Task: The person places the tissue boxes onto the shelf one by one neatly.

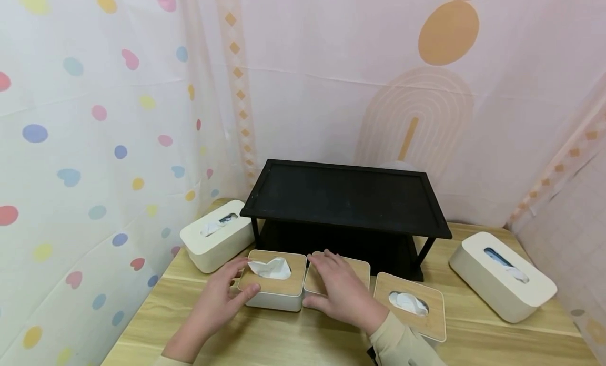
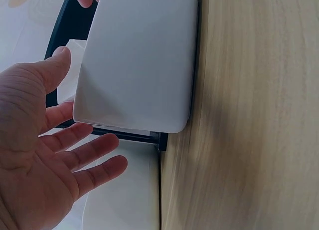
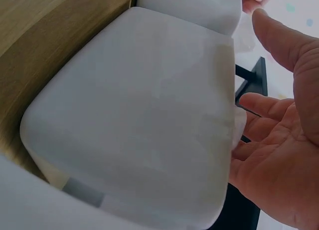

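Observation:
Three white tissue boxes with wood-look lids stand in a row on the table. Around the left tissue box (image 1: 294, 283) my left hand (image 1: 214, 305) is spread, with thumb and fingers apart at its left end. A white tissue (image 1: 272, 268) sticks up from that lid. Over the middle tissue box (image 1: 361, 271) is my right hand (image 1: 343, 295), which hides much of its lid. The right wrist view shows the fingers loosely extended beside the box's white side (image 3: 139, 110), without a grip. The right tissue box (image 1: 433, 287) sits apart, slightly turned, with tissue in its slot.
A black two-tier shelf (image 1: 341, 197) stands behind the row. An all-white tissue box (image 1: 208, 247) is at its left, and another white tissue box (image 1: 497, 287) at the right. Patterned curtains (image 1: 307, 92) hang behind and beside the wooden table (image 1: 156, 324).

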The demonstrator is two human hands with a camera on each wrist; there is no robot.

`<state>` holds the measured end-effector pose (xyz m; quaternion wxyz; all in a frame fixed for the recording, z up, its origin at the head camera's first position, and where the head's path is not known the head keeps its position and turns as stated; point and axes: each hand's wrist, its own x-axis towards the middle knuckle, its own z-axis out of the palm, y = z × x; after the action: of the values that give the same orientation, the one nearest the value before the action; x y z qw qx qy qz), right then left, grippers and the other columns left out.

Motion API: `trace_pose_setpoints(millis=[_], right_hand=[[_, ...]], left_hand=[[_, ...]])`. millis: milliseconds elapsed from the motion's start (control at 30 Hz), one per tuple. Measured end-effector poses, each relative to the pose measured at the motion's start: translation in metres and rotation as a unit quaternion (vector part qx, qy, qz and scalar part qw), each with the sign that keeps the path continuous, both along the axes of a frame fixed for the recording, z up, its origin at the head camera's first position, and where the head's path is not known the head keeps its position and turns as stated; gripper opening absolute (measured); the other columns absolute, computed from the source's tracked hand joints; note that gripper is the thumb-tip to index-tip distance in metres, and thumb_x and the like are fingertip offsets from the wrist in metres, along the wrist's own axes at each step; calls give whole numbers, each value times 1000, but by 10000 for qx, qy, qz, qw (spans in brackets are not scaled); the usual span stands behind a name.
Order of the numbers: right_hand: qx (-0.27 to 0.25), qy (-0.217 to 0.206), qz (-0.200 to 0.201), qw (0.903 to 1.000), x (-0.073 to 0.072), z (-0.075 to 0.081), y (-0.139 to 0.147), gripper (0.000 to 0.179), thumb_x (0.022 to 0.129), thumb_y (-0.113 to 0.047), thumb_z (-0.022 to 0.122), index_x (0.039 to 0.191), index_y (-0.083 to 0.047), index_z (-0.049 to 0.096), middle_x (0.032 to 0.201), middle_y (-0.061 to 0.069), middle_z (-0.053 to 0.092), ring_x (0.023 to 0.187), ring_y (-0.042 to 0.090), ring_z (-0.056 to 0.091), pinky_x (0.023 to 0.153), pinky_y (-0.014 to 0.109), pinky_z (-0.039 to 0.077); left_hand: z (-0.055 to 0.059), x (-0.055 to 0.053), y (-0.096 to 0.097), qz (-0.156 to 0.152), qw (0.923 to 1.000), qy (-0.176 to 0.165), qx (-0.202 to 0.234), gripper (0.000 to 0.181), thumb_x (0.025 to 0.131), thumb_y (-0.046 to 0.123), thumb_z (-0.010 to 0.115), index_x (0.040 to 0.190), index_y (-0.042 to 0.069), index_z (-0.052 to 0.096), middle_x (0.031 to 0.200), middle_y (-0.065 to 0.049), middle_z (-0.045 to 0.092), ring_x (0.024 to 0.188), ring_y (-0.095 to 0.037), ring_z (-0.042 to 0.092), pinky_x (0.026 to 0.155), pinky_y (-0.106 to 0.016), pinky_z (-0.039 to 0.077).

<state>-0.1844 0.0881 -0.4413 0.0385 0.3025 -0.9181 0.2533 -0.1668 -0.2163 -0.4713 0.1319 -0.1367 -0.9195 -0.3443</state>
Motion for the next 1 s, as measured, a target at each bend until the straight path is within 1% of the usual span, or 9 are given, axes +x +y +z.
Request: trace_pose_setpoints(millis=[100,167,300,367,467,600,700,900,1000], right_hand=[[90,62,3,9999,-2,-1,-3,86,89,-40,88,156,-2,51,158,21,56,154,47,43,127,62,35],[179,64,-22,9998,-3,-2,-4,87,89,-40,88,157,-3,50,159,21,55,155,46,42,128,61,33],[377,5,-95,9992,-4,-4,-8,87,89,-43,87,158,-5,49,160,20,53,156,44,41,130,61,31],[456,-13,-123,9989,-5,-5,-10,86,89,-43,87,157,-6,50,161,20,53,156,44,40,130,61,31],[531,17,-136,9985,-6,-6,-13,84,89,-43,88,156,-7,52,160,20,54,156,44,41,129,62,31],[656,166,-120,9976,-7,-7,-18,82,88,-42,88,153,-7,54,157,20,57,154,45,44,128,62,33],[771,284,-107,9966,-8,-9,-21,81,88,-42,88,153,-7,55,155,17,59,152,44,46,127,62,35],[961,500,-129,9940,-8,-10,-24,82,87,-45,88,152,-7,55,153,15,62,151,43,48,126,62,37],[1034,553,-172,9930,-8,-11,-23,82,87,-47,88,152,-8,56,153,15,62,150,43,49,126,62,37]], left_hand=[[0,1,1,-19,10000,14,17,56,97,31,81,139,-1,66,150,-24,62,116,-34,73,91,-50,63],[-1,1,1,-35,10000,86,25,53,96,30,82,138,0,67,149,-24,62,116,-33,72,90,-49,63],[-4,2,1,-64,9997,251,2,49,95,27,83,135,3,69,147,-22,64,116,-31,71,88,-44,63],[-5,3,1,-59,9996,272,4,49,94,26,84,135,4,69,147,-21,64,118,-32,71,88,-42,63],[-5,4,2,-33,9998,197,35,49,95,28,83,135,4,69,149,-21,62,123,-35,68,90,-44,63],[-5,6,3,39,10000,44,49,52,95,30,83,137,4,68,152,-21,60,128,-36,66,92,-49,63],[-4,7,4,83,10000,-20,31,53,95,32,83,137,4,67,154,-21,59,129,-36,66,92,-48,63],[-5,11,5,140,9999,-18,-15,54,94,32,84,137,3,67,156,-21,57,132,-38,64,92,-45,63],[-7,11,5,143,9999,-2,-7,55,93,31,85,137,3,67,156,-21,57,134,-40,63,93,-46,63]])
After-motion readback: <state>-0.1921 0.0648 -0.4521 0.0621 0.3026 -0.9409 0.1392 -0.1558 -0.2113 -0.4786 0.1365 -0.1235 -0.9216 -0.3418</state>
